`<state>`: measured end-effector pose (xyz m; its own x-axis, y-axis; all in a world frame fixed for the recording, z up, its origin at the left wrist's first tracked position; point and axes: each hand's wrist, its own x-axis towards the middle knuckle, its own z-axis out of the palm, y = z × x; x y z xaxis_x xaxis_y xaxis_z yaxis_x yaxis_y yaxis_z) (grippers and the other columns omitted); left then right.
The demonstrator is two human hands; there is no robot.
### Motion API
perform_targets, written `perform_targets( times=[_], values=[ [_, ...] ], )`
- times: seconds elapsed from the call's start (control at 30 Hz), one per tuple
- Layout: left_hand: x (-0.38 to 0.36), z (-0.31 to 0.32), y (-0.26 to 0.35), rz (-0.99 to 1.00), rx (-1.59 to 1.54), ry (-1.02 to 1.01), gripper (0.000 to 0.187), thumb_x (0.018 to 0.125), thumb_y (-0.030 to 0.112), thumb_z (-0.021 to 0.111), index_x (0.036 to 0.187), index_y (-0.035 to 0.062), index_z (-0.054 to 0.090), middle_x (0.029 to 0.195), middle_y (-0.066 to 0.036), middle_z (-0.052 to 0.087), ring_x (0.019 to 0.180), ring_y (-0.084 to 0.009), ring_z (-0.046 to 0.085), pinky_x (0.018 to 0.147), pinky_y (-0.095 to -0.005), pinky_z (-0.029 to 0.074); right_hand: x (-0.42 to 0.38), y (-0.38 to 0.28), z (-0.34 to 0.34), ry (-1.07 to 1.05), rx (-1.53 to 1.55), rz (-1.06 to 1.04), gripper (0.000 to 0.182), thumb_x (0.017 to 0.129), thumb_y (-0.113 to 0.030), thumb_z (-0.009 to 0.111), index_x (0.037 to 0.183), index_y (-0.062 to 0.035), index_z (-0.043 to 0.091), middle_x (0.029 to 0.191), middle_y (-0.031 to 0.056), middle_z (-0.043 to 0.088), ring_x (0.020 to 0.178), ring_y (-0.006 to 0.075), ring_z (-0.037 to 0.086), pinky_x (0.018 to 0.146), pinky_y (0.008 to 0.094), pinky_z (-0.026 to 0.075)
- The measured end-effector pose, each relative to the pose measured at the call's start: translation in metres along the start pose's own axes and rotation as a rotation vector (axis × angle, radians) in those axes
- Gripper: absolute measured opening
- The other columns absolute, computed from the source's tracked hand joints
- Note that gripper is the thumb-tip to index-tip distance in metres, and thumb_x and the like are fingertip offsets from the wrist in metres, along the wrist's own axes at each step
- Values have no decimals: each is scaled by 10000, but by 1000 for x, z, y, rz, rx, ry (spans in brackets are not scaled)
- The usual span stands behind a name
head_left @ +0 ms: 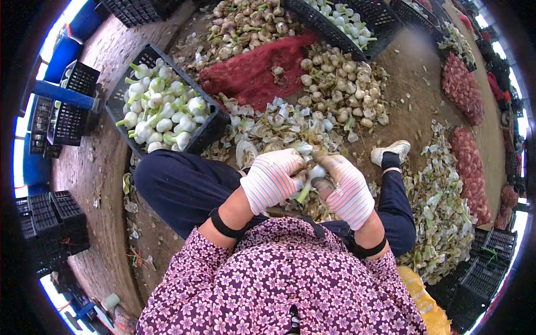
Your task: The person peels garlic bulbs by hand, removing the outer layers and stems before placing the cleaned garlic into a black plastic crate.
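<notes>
A white garlic bulb (316,172) with a short green stem pointing down sits between my two hands, above my lap. My left hand (274,177), in a striped fingerless-looking glove, has its fingers closed at the bulb's left side. From the other side my right hand (347,187), gloved alike, grips the bulb with thumb and curled fingers. Part of the bulb is hidden behind the fingers. Just beyond the hands lies a heap of loose garlic skins (273,131).
A black crate (210,127) of cleaned garlic stands by my left knee, another crate (335,40) at the top. Untrimmed garlic (349,84) lies ahead, near a red mesh sack (245,75). Skins (441,206) and full red sacks (469,173) line the right.
</notes>
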<state>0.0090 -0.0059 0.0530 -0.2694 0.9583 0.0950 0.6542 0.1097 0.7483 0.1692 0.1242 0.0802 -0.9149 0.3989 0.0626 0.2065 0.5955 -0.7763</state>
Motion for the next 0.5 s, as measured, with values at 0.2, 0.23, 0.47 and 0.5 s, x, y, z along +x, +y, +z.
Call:
perform_targets(
  times=[0.2,0.23,0.47,0.5],
  values=[
    [-1,6,-3,-520,-840,200,149,800,-4,614,941,-17,662,785,-63,672,705,-175,655,681,-294,542,-6,-1,-2,-40,474,344,471,803,-7,678,1267,0,597,1086,154,660,997,243,646,889,329,497],
    [-1,7,-6,-530,-916,176,191,810,-3,642,998,-14,670,825,-41,671,763,-167,651,717,-284,546,-6,-1,0,-7,542,426,475,802,0,676,1271,-5,598,1098,149,659,1008,234,644,897,325,494],
    [1,5,6,92,3,139,246,756,77,741,998,40,721,916,-128,676,846,-289,670,733,-354,537,-3,5,1,69,84,46,475,787,3,680,1256,-1,600,1106,180,648,1027,296,643,922,342,487],
    [2,6,7,94,0,136,246,756,77,741,998,40,721,916,-128,676,846,-289,670,733,-354,537,-3,5,0,50,94,35,482,781,8,676,1257,2,596,1106,189,644,1027,314,641,928,348,485]
  ],
)
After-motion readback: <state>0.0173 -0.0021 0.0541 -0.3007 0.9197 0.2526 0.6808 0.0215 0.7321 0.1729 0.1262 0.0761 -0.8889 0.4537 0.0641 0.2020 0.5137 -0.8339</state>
